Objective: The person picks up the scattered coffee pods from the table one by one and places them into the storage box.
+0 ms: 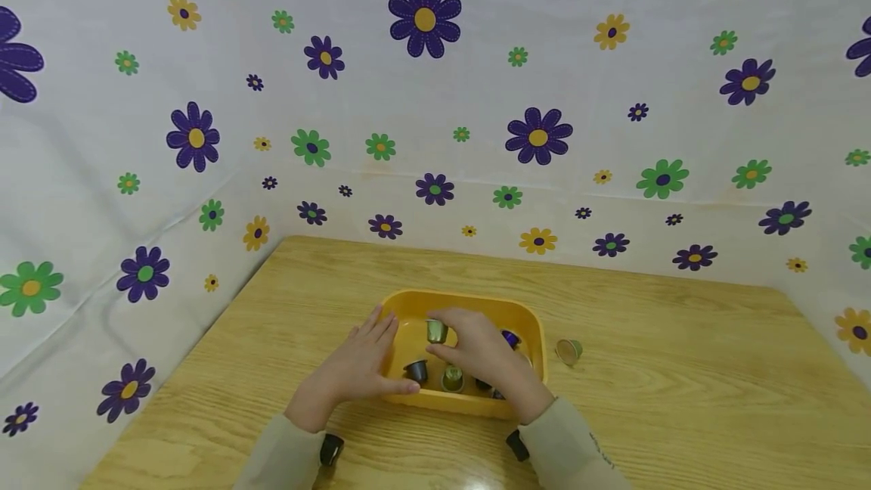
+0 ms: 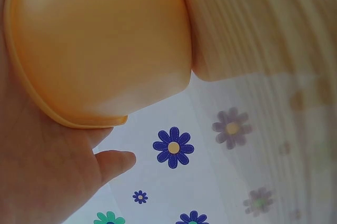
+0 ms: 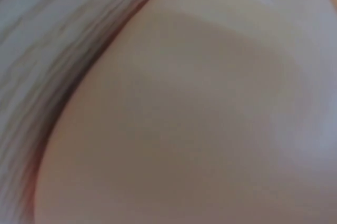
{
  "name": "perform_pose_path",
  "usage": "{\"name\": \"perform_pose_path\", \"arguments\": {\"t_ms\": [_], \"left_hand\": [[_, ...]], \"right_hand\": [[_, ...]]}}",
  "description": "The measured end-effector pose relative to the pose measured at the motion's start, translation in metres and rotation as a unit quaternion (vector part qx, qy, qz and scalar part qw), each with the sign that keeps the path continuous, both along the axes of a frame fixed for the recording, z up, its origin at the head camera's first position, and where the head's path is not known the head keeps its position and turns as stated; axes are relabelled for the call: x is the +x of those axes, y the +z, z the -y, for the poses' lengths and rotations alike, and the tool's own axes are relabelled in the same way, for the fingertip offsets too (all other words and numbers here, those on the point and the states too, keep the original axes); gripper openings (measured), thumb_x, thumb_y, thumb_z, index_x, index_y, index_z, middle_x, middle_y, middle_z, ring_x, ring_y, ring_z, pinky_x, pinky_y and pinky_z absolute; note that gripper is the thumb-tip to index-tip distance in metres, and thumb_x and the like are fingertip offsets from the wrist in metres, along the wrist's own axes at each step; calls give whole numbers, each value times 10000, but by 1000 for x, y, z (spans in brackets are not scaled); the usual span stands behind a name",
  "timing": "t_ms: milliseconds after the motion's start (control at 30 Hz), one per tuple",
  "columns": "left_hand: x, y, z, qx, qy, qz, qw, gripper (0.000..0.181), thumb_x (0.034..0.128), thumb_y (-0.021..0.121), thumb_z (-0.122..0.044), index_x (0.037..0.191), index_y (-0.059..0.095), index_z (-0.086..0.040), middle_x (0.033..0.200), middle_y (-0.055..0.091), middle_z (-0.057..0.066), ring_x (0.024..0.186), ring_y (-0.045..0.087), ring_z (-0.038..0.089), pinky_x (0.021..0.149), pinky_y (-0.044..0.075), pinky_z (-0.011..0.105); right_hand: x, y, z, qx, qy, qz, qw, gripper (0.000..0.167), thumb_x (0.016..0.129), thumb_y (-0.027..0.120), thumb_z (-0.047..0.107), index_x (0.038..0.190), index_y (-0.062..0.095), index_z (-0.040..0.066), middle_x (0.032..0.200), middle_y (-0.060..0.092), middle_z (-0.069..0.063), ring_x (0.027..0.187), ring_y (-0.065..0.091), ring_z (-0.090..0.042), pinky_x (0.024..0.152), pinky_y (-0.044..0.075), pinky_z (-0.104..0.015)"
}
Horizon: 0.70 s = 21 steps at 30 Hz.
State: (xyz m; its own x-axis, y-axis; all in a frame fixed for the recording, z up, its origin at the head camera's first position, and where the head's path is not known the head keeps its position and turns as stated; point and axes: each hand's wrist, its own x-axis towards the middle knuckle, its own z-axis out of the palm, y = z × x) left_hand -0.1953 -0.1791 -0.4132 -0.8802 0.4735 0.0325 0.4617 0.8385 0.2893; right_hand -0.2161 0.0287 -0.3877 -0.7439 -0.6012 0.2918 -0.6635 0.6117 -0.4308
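My right hand pinches a light green coffee capsule between thumb and fingers, over the inside of a yellow plastic tub. My left hand rests at the tub's left end, its fingers extended along the rim and its thumb reaching over the front edge. Inside the tub lie a black capsule, an olive-green capsule and a purple-blue capsule. Darker capsules beside them are partly hidden by my right hand. In the left wrist view, the left hand lies against the tub's wall.
A capsule with a tan lid lies on its side on the wooden table, to the right of the tub. A white cloth with printed flowers hangs behind and beside the table. The right wrist view is mostly a blurred pale surface.
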Motion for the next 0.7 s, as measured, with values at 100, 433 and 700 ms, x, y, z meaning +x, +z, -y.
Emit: {"name": "perform_pose_path", "arguments": {"t_ms": [100,433,700], "left_hand": [[0,0,0,31,10,1,10000,1048,710,499,-694,1366,216,73,1427,154,214,1315,4,338,969,170,578],[0,-2,0,-9,7,-47,10000,1061,700,491,-709,1366,219,71,1428,154,209,1314,5,339,971,172,575],[0,-2,0,16,-5,-57,10000,1056,706,500,-697,1363,216,79,1426,158,212,1315,1,335,968,174,578]], "right_hand": [[0,-1,0,26,4,-58,10000,445,800,665,221,1180,549,22,1146,569,-89,1027,543,-203,820,454,-313],[0,-2,1,83,4,-112,9999,445,798,666,222,1181,548,27,1152,563,-91,1023,544,-199,821,453,-310],[1,-3,0,41,3,-112,9999,443,797,669,211,1184,546,35,1160,558,-98,1036,537,-214,826,451,-323]]}}
